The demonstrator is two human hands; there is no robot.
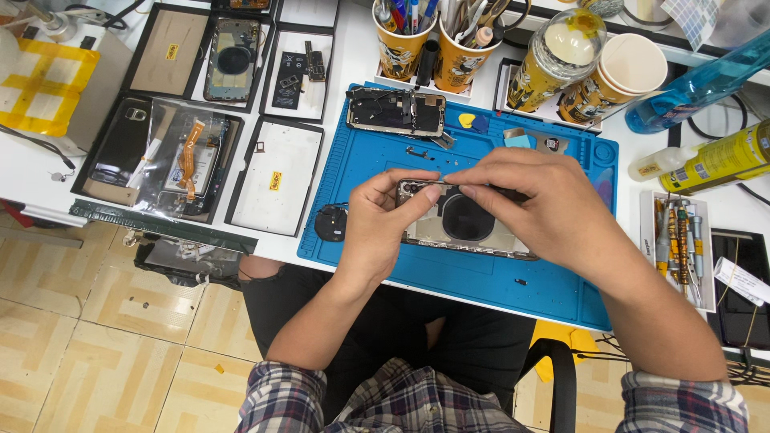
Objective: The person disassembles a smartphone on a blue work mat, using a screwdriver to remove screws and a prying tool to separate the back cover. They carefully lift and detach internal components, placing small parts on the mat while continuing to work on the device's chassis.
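Hands working the opened phone (469, 228) on the blue mat (561, 281): left hand (377, 224) gripping its edge, right hand (529, 204) pinching something small at its top; careful fingertip work needed.

Opened phone housing (461, 224) on blue mat

A white workbench (345, 60) stands over a beige patterned tile floor (96, 337).
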